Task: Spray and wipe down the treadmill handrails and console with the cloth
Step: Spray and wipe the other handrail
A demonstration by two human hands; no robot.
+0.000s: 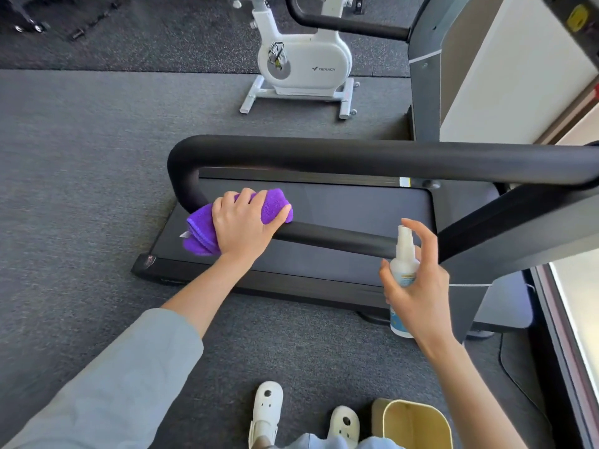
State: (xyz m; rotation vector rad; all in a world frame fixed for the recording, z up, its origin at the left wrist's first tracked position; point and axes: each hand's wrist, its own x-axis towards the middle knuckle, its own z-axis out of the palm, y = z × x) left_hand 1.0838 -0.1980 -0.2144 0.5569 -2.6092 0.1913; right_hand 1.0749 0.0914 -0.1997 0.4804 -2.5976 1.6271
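From the head camera, my left hand (pixel 243 223) is curled round the purple microfibre cloth (pixel 207 228), pressing it onto the treadmill's near handrail (pixel 334 238) close to its bend. The cloth looks soft and light, best bunched in my palm. My right hand (pixel 418 283) grips one small spray bottle (pixel 403 270), probably light and slick, forefinger above its nozzle. I count one cloth, one bottle, two handrail bars.

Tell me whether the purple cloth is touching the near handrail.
Touching. The head view shows the left hand gripping the purple cloth, which is wrapped around the near handrail with no gap visible.
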